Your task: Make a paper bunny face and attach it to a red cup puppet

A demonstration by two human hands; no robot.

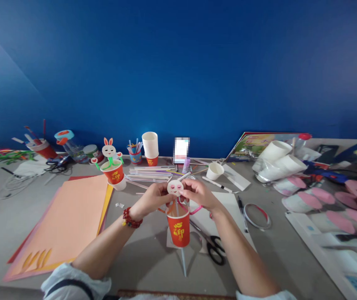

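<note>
Between my two hands is a round white paper face (175,187) with pink closed eyes and a small mouth. My left hand (153,198) pinches its left edge, and my right hand (199,194) pinches the right edge. Below it hangs a red paper cup (178,230) with yellow characters. A pale straw (183,263) runs up through the cup toward the face and sticks out underneath. An orange pipe cleaner (161,210) comes off the cup's left side, a pink pipe cleaner (196,210) off its right. Black-handled scissors (216,251) lie right of the cup.
At left are stacked coloured paper sheets (78,208) and a rabbit-faced red cup (114,174). Straws (150,173), stacked white cups (150,143) and a phone-like screen (181,150) stand along the blue wall. Pink-and-white cups (300,201) and a tape roll (258,216) sit at right.
</note>
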